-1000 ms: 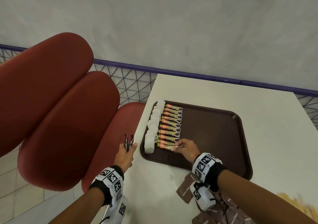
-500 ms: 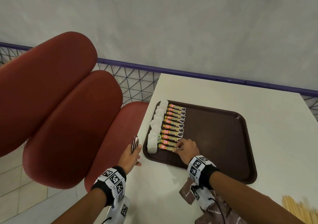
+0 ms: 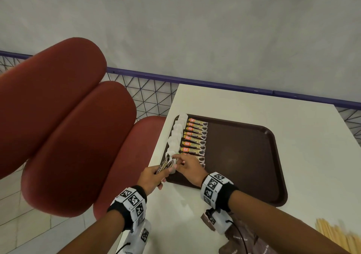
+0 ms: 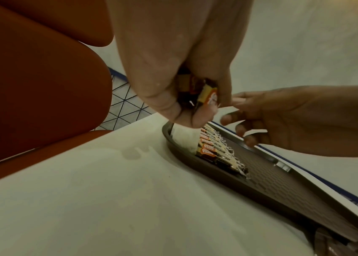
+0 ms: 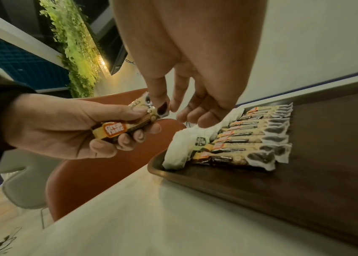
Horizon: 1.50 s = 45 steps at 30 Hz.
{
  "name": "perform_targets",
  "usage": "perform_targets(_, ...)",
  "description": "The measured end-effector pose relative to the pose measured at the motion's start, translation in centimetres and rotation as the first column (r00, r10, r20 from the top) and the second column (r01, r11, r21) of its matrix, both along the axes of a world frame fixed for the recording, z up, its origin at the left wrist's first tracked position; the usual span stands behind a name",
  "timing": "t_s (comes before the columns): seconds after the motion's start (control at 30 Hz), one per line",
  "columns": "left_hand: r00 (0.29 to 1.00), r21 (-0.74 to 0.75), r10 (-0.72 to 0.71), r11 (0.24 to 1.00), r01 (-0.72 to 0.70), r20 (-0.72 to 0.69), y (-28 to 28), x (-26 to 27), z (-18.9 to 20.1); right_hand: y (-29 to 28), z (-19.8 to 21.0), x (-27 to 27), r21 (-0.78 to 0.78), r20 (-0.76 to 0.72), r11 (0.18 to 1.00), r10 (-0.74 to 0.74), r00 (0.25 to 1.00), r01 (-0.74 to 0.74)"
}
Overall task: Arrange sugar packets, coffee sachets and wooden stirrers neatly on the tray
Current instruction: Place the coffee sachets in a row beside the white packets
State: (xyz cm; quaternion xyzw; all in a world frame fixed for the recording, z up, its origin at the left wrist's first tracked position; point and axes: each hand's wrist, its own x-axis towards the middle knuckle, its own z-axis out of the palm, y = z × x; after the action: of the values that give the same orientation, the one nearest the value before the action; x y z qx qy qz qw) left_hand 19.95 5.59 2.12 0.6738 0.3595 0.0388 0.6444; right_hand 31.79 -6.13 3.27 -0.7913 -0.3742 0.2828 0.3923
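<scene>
- The tray [image 3: 244, 156] looks like dark brown plastic with a finely textured, matt floor.
- The coffee sachets [image 5: 245, 138] are glossy printed foil or plastic film with crimped ends.
- The white packets [image 5: 178, 152] look like soft, matt paper.
- The table [image 3: 244, 105] has a smooth, pale, faintly sheened top.
- The seat cushions [image 3: 64, 128] are red, smooth and matt.
- The wooden stirrers [image 3: 338, 236] are pale bare wood.
- The brown packets [image 3: 242, 242] look like matt paper.

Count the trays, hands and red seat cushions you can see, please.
Tray: 1
Hands: 2, the left hand holding sachets, and the right hand
Red cushions: 3
Total: 6
</scene>
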Motion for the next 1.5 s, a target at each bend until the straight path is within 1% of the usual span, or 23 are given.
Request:
perform_targets(0.07, 1.0, -0.054, -0.01, 0.998, 0.011, 0.022, -0.4, 0.1, 0.4, 0.1, 0.3, -0.1, 0.032, -0.054, 0.999, -0.018, 0.998, 0.02)
perform_targets(0.13, 0.999, -0.084, -0.006, 0.996, 0.008, 0.033, -0.6, -0.1, 0.7, -0.2, 0.3, 0.2, 0.063, -0.162, 0.995, -0.069, 0.984, 0.08)
perform_targets(0.2, 0.998, -0.12, 0.017, 0.993, -0.01, 0.057, -0.3, -0.5, 0.7, -0.6, 0.1, 0.8, 0.074, -0.267, 0.986, -0.125, 0.956, 0.15)
perform_targets(0.3, 0.997, -0.153, 0.054, 0.987, -0.045, 0.056, 0.1, -1.0, 0.6, -1.4, -0.4, 2.0, 0.054, -0.357, 0.966, -0.219, 0.908, 0.254)
perform_targets(0.37, 0.997, -0.139, 0.058, 0.989, -0.052, 0.041, 0.1, -1.0, 0.5, -1.9, -0.4, 2.3, 0.032, -0.405, 0.971, -0.205, 0.891, 0.238)
perform_targets(0.43, 0.998, -0.124, 0.057, 0.991, -0.053, 0.034, 0.0, -0.8, 0.5, -2.5, -0.5, 2.4, 0.007, -0.39, 0.985, -0.154, 0.908, 0.17)
perform_targets(0.5, 0.996, -0.108, 0.081, 0.991, -0.076, 0.046, -0.2, -0.7, 0.5, -3.0, -0.3, 2.6, -0.003, -0.355, 0.987, -0.15, 0.923, 0.16)
perform_targets(0.57, 0.989, -0.083, 0.135, 0.988, -0.131, 0.053, -0.1, -0.7, 0.3, -3.5, -0.5, 3.0, -0.001, -0.357, 0.977, -0.201, 0.912, 0.215)
perform_targets(0.67, 0.978, -0.082, 0.206, 0.975, -0.204, 0.015, 0.2, -0.8, 0.2, -4.5, -1.1, 3.4, -0.048, -0.375, 0.949, -0.307, 0.875, 0.313)
perform_targets(0.77, 0.977, -0.091, 0.214, 0.973, -0.214, -0.013, 0.4, -1.1, 0.1, -5.2, -2.0, 3.1, -0.125, -0.309, 0.932, -0.363, 0.879, 0.341)
perform_targets(0.87, 0.976, -0.086, 0.219, 0.972, -0.219, -0.012, 0.4, -1.2, -0.1, -5.5, -2.7, 2.4, -0.164, -0.241, 0.911, -0.408, 0.88, 0.378)
perform_targets(0.93, 0.976, -0.076, 0.219, 0.973, -0.219, -0.008, 0.3, -1.2, -0.3, -5.4, -2.7, 1.9, -0.194, -0.169, 0.899, -0.426, 0.889, 0.394)
perform_targets(1.03, 0.986, -0.032, 0.166, 0.986, -0.166, 0.004, 0.3, -1.4, -0.6, -5.3, -2.8, 1.6, -0.241, -0.061, 0.882, -0.43, 0.901, 0.404)
perform_targets(1.13, 0.994, 0.013, 0.111, 0.994, -0.111, -0.001, 0.4, -1.6, -0.7, -5.1, -2.8, 1.6, -0.298, -0.001, 0.876, -0.397, 0.918, 0.379)
perform_targets(1.23, 0.997, 0.066, 0.079, 0.995, -0.078, -0.014, 0.4, -1.6, -0.8, -4.9, -2.6, 1.6, -0.32, 0.103, 0.889, -0.31, 0.945, 0.326)
perform_targets(1.3, 0.999, 0.093, 0.053, 0.994, -0.052, -0.009, 0.5, -1.7, -0.9, -4.9, -2.6, 1.7, -0.323, 0.16, 0.894, -0.271, 0.949, 0.309)
perform_targets(1.4, 0.999, 0.124, 0.031, 0.992, -0.03, -0.011, 0.6, -1.8, -1.0, -4.9, -2.6, 1.7, -0.328, 0.204, 0.893, -0.253, 0.946, 0.31)
perform_targets(1.5, 1.0, 0.134, 0.029, 0.991, -0.028, -0.011, 0.6, -1.8, -0.9, -5.0, -2.6, 1.6, -0.339, 0.215, 0.894, -0.231, 0.949, 0.295)
